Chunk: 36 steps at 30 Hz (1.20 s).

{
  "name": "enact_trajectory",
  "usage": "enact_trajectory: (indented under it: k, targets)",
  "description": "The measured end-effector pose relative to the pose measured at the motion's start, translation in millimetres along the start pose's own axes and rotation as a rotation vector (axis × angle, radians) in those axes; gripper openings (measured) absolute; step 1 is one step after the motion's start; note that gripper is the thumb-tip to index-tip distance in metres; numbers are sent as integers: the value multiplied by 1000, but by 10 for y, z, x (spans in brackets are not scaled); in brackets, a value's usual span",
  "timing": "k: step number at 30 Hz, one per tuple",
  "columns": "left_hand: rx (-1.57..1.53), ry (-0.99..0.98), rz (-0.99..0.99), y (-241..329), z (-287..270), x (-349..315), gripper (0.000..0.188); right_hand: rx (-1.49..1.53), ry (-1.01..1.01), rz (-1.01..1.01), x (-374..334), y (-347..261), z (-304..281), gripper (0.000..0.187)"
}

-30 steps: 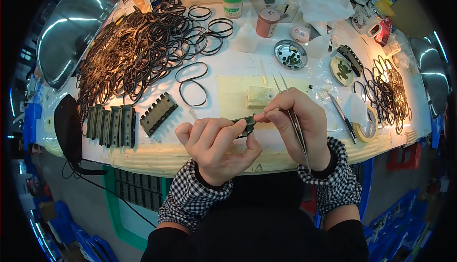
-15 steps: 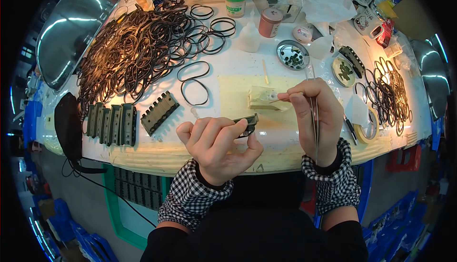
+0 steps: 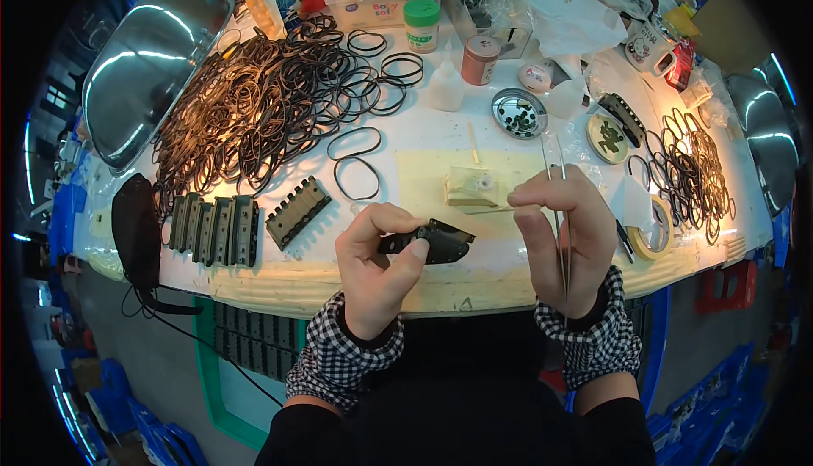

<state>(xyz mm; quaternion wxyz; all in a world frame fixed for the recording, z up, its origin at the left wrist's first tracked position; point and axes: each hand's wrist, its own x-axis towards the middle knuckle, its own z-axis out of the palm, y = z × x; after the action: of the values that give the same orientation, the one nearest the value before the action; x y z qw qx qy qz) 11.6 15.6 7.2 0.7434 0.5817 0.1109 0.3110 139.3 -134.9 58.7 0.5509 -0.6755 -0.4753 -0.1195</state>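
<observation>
My left hand (image 3: 373,271) pinches a dark green, nearly black moulded part (image 3: 447,244) between thumb and fingers, raised over the near edge of the table. A pair of metal tweezers (image 3: 565,273) rests in my right hand (image 3: 576,237), held in the palm with its slim legs pointing away from me. The right thumb and forefinger come together at a thin, pale tip too small to make out. Just beyond them sits a block wrapped in cream tape (image 3: 466,188). Left of my left hand lie a ridged olive-green rail part (image 3: 296,212) and a row of similar parts (image 3: 212,229).
A big heap of dark rubber bands (image 3: 246,119) covers the far left; a smaller heap (image 3: 690,165) lies right. Small dark pieces fill a round metal dish (image 3: 498,127). Nearby stand a white squeeze bottle (image 3: 445,87), a pink tin (image 3: 480,61) and a tape roll (image 3: 659,242).
My left hand has turned over, bringing the dark part round so its broad side shows. The right hand has shifted slightly nearer, still keeping the tweezers. The view has tilted a little.
</observation>
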Motion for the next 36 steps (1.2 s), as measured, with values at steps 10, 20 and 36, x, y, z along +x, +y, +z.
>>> enact_trajectory:
  k: [10,20,36]
  targets:
    - [-479,-148,-480,141,116,-97,17,361,-66,150,-80,-147,133,8]
    - [-493,-146,-507,137,137,-127,17,281,-72,81,-75,-182,93,10]
    - [-515,-154,-517,131,126,-122,16,240,-58,68,-80,-169,108,11]
